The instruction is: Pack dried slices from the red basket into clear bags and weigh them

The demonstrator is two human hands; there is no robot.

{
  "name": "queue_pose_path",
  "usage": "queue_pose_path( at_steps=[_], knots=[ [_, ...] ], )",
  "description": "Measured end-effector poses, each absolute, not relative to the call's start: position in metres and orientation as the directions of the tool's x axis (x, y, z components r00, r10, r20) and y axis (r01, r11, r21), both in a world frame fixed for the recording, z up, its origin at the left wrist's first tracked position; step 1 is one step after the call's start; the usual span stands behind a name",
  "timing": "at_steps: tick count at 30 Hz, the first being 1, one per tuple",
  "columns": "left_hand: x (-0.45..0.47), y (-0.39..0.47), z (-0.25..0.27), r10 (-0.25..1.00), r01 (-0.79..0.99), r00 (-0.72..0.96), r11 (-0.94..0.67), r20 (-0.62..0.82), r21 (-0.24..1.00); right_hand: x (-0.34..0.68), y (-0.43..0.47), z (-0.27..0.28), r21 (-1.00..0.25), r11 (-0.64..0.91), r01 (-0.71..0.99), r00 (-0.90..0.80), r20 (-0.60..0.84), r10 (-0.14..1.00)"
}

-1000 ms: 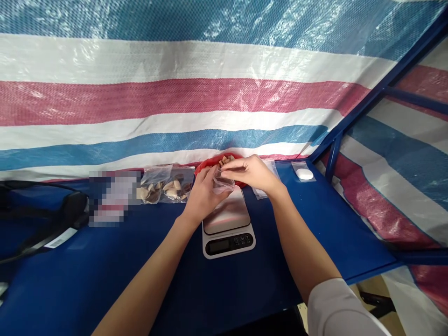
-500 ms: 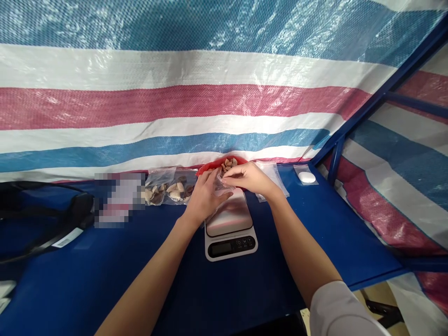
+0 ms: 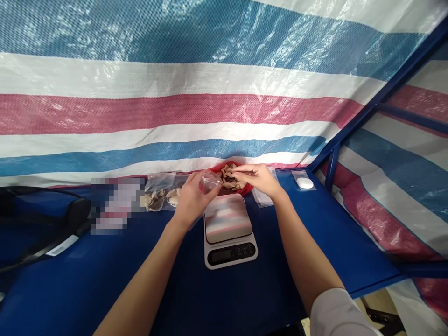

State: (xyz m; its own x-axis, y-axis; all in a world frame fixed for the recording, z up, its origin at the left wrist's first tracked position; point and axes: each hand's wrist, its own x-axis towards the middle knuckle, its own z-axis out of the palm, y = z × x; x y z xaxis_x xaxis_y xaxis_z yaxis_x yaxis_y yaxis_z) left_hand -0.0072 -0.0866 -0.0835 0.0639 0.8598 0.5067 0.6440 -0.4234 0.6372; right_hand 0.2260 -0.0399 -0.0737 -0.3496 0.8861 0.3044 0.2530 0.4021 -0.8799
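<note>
My left hand is closed on a clear plastic bag, whose mouth stands open toward the right. My right hand reaches over a red bowl at the back of the table. Its thumb and fingers are stretched out with a gap between them, the tips at the pieces in the bowl. Those are brownish, dried-looking pieces, their kind not clear. In front of the bowl, between my forearms, a white kitchen scale stands with a bare, shiny plate and a dark display.
Left of my left hand lie clear bags with pale and brown pieces. Flat clear bags are beside my right hand. Farther right a white rounded object lies on a small bag. A black strap-like object is at left. Striped sheeting walls the back.
My hands have moved apart. My left hand has shifted left with the bag, now open-mouthed. My right hand has left the bag and is over the bowl, whose pieces show more.
</note>
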Motion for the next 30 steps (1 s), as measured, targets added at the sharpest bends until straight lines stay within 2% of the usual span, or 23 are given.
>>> queue_pose_path(
  at_steps=[3, 8, 11, 14, 17, 23, 30],
  knots=[
    [-0.019, -0.084, -0.076, 0.881, 0.645, 0.002, -0.363, 0.473, 0.673, 0.235, -0.034, -0.079, -0.792, 0.420, 0.443, -0.334, 0.290, 0.897],
    [-0.029, -0.082, -0.072, 0.902, 0.628, -0.043, -0.311, 0.430, 0.713, 0.238, -0.033, -0.075, -0.499, 0.392, 0.773, -0.310, 0.242, 0.919],
    [-0.029, -0.082, -0.072, 0.903, 0.605, -0.046, -0.315, 0.427, 0.731, 0.237, -0.032, -0.070, -0.364, 0.358, 0.860, -0.307, 0.190, 0.932],
    [-0.026, -0.083, -0.071, 0.904, 0.570, -0.033, -0.334, 0.427, 0.751, 0.237, -0.029, -0.069, -0.283, 0.354, 0.891, -0.337, 0.107, 0.935],
    [-0.024, -0.085, -0.071, 0.902, 0.547, -0.013, -0.354, 0.431, 0.759, 0.236, -0.028, -0.071, -0.241, 0.374, 0.896, -0.370, 0.062, 0.927],
    [-0.024, -0.085, -0.073, 0.909, 0.531, 0.012, -0.359, 0.416, 0.768, 0.235, -0.028, -0.079, -0.238, 0.431, 0.871, -0.435, 0.036, 0.900],
    [-0.023, -0.083, -0.074, 0.912, 0.537, 0.024, -0.358, 0.410, 0.764, 0.229, -0.026, -0.089, -0.306, 0.444, 0.842, -0.434, 0.105, 0.895]
  ],
)
